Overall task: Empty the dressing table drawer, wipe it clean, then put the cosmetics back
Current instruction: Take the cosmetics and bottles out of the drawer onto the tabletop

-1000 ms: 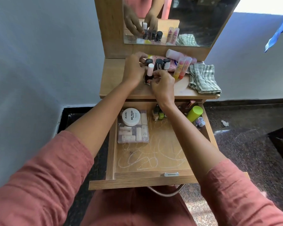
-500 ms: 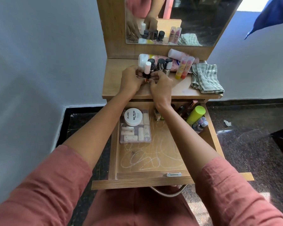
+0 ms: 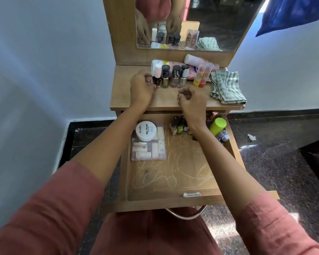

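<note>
The wooden drawer (image 3: 173,203) is pulled out below the dressing table top (image 3: 129,100). On the top stands a row of nail polish bottles (image 3: 174,76). My left hand (image 3: 141,88) pinches the leftmost one, a dark bottle with a pink cap (image 3: 157,74). My right hand (image 3: 192,101) hovers over the table's front edge, fingers loosely curled and holding nothing. Inside the drawer are a clear plastic box (image 3: 155,151) with a white jar (image 3: 146,130) on it, several small bottles (image 3: 179,126) at the back, and a lime-green bottle (image 3: 217,126).
Two yellow and red tubes (image 3: 203,74) stand right of the row, with lotion tubes (image 3: 195,60) lying behind. A green checked cloth (image 3: 226,87) lies at the top's right end. The mirror (image 3: 210,24) rises behind. The drawer floor (image 3: 182,172) carries pale scribbles.
My right hand has let go of the pink-capped bottle and drawn back toward the table's front edge. That bottle now stands at the left end of the row, still in my left hand's fingers.
</note>
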The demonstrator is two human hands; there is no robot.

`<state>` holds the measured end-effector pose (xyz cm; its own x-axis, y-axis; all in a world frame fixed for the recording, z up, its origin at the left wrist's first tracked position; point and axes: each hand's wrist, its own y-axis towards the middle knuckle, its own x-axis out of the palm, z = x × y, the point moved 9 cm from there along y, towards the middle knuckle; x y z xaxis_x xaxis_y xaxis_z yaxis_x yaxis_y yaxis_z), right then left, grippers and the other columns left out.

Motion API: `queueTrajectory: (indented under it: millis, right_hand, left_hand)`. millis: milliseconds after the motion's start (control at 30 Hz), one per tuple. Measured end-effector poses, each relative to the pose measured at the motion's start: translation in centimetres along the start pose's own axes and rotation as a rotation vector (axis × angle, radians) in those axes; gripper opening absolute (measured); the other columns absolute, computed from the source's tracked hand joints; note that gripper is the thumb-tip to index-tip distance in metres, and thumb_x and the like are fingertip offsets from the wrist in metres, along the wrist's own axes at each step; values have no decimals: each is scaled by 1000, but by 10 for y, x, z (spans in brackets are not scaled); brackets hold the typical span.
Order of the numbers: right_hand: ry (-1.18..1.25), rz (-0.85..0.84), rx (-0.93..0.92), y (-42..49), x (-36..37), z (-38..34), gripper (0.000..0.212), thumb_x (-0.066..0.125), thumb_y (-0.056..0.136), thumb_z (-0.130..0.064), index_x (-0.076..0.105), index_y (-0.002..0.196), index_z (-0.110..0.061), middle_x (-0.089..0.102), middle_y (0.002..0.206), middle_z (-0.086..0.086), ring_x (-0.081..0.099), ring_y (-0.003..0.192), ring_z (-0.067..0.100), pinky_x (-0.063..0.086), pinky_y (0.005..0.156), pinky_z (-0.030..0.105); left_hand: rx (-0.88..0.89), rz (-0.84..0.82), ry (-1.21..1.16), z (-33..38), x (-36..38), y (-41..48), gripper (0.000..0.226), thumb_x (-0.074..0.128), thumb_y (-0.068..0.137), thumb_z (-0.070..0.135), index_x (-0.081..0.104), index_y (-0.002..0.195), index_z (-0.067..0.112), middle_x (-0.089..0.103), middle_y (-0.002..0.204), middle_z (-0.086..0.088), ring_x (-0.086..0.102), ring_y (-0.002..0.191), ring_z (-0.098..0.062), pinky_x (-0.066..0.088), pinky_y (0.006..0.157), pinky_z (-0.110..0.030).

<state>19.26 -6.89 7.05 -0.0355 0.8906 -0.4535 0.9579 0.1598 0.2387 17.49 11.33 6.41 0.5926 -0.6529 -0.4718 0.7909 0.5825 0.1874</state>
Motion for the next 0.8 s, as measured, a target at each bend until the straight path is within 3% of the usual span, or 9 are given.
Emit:
queueTrajectory:
  millis: [67,167,300,433,500,600,800]
  right_hand:
    - [-2,-11,0,-2,-8,2,13,56,83,3,64,93,0,62,84,6,62,82,21,55,79,31]
    - [-50,17,-14,-8,-25,8,14,59,82,1,66,94,-2,62,84,1,59,76,9,47,71,8]
    - [-80,30,4,-18,-37,27,14,60,80,2,68,91,-2,65,82,4,57,65,3,45,66,3]
    - [-191,-56,17,-31,-28,40,17,61,80,0,70,95,-1,71,93,12,61,79,12,41,68,-1]
    - [-254,-123,6,-35,-17,41,23,60,80,0,68,101,-1,70,102,15,65,89,18,45,79,8]
    - [-381,-215,-38,-38,1,41,32,60,79,-1,63,111,-3,66,111,14,61,103,28,49,90,37]
    - [-532,-220,-84,-39,9,33,24,51,79,3,64,99,2,62,100,17,58,96,36,48,79,46]
  left_hand:
    - [30,51,-51,7,-6,-10,28,45,80,-13,58,101,-1,42,68,11,40,59,0,40,56,-6]
    - [122,137,-151,22,-16,-36,23,46,80,-12,58,94,2,48,75,5,45,66,-1,42,58,-10]
    - [293,124,-188,37,-6,-84,13,57,81,-7,57,93,0,54,89,-3,51,74,-1,46,71,-8]
    - [308,-88,-69,24,34,-114,13,60,81,-2,64,93,2,63,91,-8,60,81,-14,47,75,-13]
    - [229,-196,38,10,52,-117,24,61,82,1,64,106,4,64,104,-11,61,95,-22,47,84,-25]
    - [173,-256,190,2,64,-116,35,59,83,4,59,118,9,61,117,-10,56,108,-26,43,88,-33]
    - [120,-272,226,0,66,-109,25,57,83,3,63,107,8,62,110,-12,59,102,-30,49,81,-41]
